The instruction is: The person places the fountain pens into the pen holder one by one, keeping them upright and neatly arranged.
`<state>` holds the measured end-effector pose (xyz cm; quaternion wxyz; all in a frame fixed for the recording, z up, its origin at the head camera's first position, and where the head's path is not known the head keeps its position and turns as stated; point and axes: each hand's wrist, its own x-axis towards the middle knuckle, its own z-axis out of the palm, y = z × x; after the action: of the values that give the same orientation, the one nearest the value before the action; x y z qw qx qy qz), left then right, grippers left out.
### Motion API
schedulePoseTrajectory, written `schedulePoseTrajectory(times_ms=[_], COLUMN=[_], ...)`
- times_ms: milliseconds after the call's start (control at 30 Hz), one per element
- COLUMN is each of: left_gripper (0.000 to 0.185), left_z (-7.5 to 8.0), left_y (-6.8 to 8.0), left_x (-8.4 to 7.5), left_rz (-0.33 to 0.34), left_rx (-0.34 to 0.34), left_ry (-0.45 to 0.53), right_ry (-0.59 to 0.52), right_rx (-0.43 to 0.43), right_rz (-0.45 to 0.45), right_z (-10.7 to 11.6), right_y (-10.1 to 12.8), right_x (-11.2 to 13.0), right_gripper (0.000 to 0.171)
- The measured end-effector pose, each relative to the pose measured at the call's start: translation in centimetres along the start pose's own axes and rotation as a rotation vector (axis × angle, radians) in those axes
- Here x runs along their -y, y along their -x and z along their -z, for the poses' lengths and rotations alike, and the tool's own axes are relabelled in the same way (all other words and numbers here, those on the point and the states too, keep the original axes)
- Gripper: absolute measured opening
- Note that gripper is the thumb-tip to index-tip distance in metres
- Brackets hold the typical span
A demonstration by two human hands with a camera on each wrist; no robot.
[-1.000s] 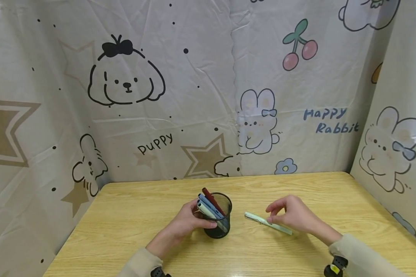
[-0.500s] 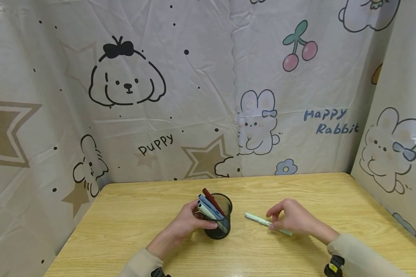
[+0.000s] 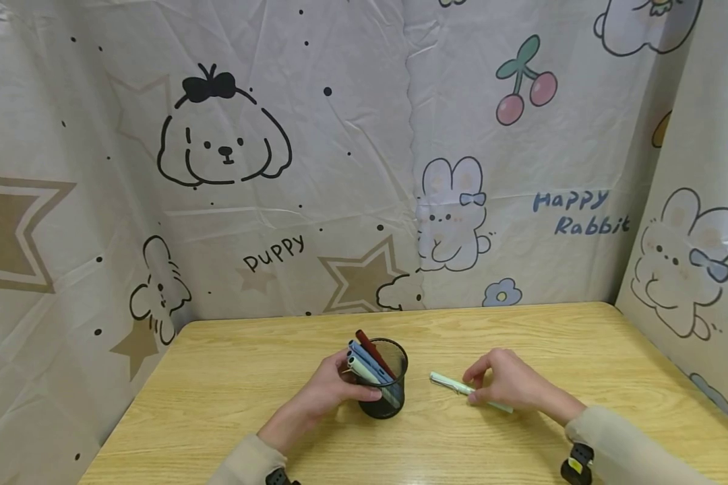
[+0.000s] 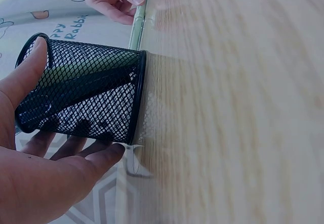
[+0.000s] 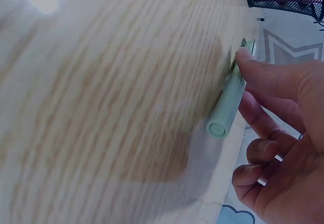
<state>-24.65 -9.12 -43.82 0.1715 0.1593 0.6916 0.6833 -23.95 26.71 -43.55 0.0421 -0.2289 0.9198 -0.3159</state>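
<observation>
Left hand [image 3: 327, 391] curled round the black mesh pen cup [image 3: 383, 384], steadying it; right hand [image 3: 509, 384], right of cup, pinching a flat-lying pale green pen [image 3: 451, 384] for lifting.

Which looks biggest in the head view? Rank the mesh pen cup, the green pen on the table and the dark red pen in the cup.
1. mesh pen cup
2. green pen
3. dark red pen, partly hidden inside the cup, so unsure.
</observation>
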Motion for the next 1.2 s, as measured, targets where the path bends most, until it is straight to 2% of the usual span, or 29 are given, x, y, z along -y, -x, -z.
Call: schedulePoseTrajectory(times_ms=[433, 900, 1200], left_gripper=[0.071, 0.071, 0.070], left_z=[-0.08, -0.07, -0.03], left_y=[0.06, 0.16, 0.05], left_x=[-0.02, -0.15, -0.09], left_rz=[-0.016, -0.008, -0.011], left_rx=[0.005, -0.004, 0.004], left_ry=[-0.002, -0.010, -0.012], right_ry=[-0.021, -0.035, -0.031], right_rx=[0.002, 0.025, 0.029], right_rz=[0.032, 0.052, 0.062], right_z=[-0.15, -0.14, -0.02], right_y=[0.35, 0.64, 0.55], right_x=[-0.26, -0.26, -0.03], right_gripper=[0.020, 0.029, 0.021])
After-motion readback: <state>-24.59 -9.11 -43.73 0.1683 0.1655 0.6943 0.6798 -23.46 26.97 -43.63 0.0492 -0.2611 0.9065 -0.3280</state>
